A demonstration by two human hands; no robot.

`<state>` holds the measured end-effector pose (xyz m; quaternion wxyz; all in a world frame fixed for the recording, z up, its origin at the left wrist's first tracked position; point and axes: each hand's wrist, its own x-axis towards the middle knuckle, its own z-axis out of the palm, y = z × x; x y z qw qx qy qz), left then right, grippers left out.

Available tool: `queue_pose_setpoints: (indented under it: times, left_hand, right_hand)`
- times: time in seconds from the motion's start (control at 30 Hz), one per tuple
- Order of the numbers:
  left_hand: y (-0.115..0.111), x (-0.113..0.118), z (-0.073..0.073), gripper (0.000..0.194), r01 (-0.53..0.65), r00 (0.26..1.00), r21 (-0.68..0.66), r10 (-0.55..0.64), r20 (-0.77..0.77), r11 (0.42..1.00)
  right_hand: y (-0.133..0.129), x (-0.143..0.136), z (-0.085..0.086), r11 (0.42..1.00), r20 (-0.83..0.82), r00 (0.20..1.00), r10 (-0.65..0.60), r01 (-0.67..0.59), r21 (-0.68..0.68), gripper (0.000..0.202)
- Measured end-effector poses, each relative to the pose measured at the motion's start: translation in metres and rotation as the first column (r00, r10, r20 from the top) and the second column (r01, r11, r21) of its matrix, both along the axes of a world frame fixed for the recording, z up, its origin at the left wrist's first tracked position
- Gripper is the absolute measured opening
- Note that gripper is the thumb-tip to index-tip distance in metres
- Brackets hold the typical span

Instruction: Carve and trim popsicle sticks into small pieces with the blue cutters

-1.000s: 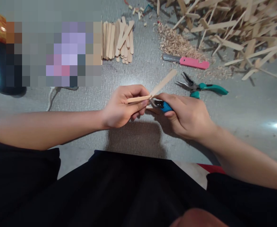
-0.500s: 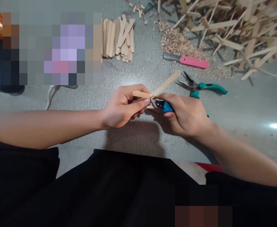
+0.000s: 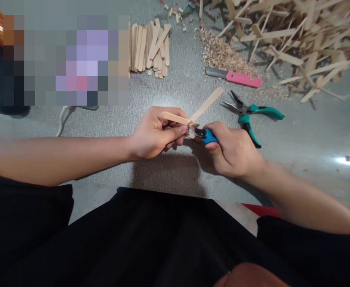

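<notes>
My left hand (image 3: pixel 160 133) pinches a piece made of joined wooden sticks (image 3: pixel 206 104) near its centre. One stick of it points left over my fingers, another slants up to the right, and a short part shows below. My right hand (image 3: pixel 236 149) is wrapped round a blue-handled tool (image 3: pixel 209 136) with a dark metal head. The tool's tip is at the joint of the sticks, close to my left fingertips; whether it touches the wood cannot be made out.
Teal pliers (image 3: pixel 245 109) lie open beyond my right hand. Farther back are a pink-handled cutter (image 3: pixel 243 79), wood shavings (image 3: pixel 225 54), a row of flat sticks (image 3: pixel 140 48) and a large heap of joined sticks (image 3: pixel 312 59). A white cable (image 3: pixel 61 119) lies at the left.
My right hand and the blue-handled tool have shifted slightly down. The joined sticks have tilted and moved a little left in my left hand. More of the teal pliers shows.
</notes>
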<state>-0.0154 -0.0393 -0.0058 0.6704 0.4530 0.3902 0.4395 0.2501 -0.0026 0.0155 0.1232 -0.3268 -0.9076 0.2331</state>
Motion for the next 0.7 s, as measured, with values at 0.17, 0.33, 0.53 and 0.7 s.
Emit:
queue_pose_setpoints:
  times: [0.17, 0.33, 0.53, 0.7]
  left_hand:
    - [0.0004, -0.0001, 0.0017, 0.04, -0.017, 0.998, 0.039, 0.019, -0.059, 0.999]
    - [0.0006, 0.0, 0.0031, 0.034, -0.042, 0.993, 0.071, 0.049, -0.103, 0.997]
    - [0.0004, 0.0002, 0.0058, 0.031, -0.013, 0.995, 0.066, 0.019, -0.099, 0.998]
    - [-0.0014, -0.0004, 0.0085, 0.036, 0.011, 0.99, 0.076, 0.0, -0.142, 0.997]
  right_hand:
    - [0.0016, -0.0006, -0.0006, 1.0, -0.012, 1.0, 0.014, -0.014, 0.015, 0.067]
    - [0.005, 0.0017, -0.003, 0.999, -0.026, 0.999, 0.023, -0.022, 0.032, 0.063]
    - [0.0072, 0.0028, -0.0059, 0.999, -0.003, 1.0, 0.023, -0.023, 0.044, 0.065]
    - [0.0073, 0.0022, -0.0056, 0.998, -0.013, 0.999, 0.044, -0.044, 0.038, 0.065]
